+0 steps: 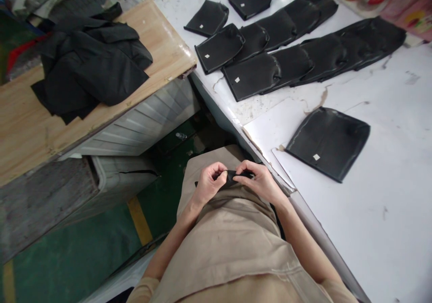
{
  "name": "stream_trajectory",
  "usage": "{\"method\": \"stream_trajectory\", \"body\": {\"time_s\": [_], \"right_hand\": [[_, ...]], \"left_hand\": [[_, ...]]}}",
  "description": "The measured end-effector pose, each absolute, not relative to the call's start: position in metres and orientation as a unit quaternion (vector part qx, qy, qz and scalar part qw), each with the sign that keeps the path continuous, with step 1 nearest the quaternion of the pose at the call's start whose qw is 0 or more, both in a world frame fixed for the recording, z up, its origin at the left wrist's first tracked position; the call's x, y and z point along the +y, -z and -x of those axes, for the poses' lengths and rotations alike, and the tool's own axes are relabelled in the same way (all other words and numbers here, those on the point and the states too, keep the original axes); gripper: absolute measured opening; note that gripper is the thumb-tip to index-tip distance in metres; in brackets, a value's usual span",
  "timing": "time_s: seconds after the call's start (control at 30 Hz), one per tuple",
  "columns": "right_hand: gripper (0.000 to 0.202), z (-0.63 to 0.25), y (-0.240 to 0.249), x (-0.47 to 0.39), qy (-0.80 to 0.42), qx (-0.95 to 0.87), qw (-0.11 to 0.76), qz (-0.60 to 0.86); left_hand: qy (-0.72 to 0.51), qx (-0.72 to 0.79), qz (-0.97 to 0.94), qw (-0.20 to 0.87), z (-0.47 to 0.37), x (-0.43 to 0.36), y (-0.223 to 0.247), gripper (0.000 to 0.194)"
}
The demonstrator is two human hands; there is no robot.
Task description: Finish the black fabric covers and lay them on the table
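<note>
Small black piece (230, 179) is held low over the apron (232, 240), beside the white table (381, 231). It is pinched between thumb and fingers of both left hand (209, 186) and right hand (261, 184); much of it is hidden by the fingers. Grip force can't be told. Main risk: if either pinch is loosened, the piece could be dropped on the lap or floor (84, 258). If it is pulled unevenly, it could be twisted or creased. Single panel (332, 143) could be nudged if the right forearm is swung outward.
</note>
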State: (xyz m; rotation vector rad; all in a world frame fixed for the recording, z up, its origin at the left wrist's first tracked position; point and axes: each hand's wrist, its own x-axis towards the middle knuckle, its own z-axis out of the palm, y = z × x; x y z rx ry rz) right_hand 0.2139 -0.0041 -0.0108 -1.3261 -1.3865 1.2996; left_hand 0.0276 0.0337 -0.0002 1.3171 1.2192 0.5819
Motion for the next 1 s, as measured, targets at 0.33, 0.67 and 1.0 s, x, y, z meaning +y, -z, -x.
{"method": "stream_trajectory", "body": {"time_s": [0.33,0.67,1.0], "right_hand": [[0.024,-0.212,0.02,0.0,-0.462,-0.561,0.442,0.525],[0.025,-0.204,0.021,0.01,-0.462,-0.547,0.48,0.507],[0.025,-0.21,0.03,0.015,-0.461,-0.569,0.471,0.492]], "left_hand": [[-0.293,0.543,-0.549,0.563,-0.023,0.032,0.004,0.018],[-0.29,0.545,-0.504,0.604,-0.017,0.038,0.006,0.011],[-0.313,0.56,-0.511,0.573,-0.004,0.043,0.004,0.014]]}}
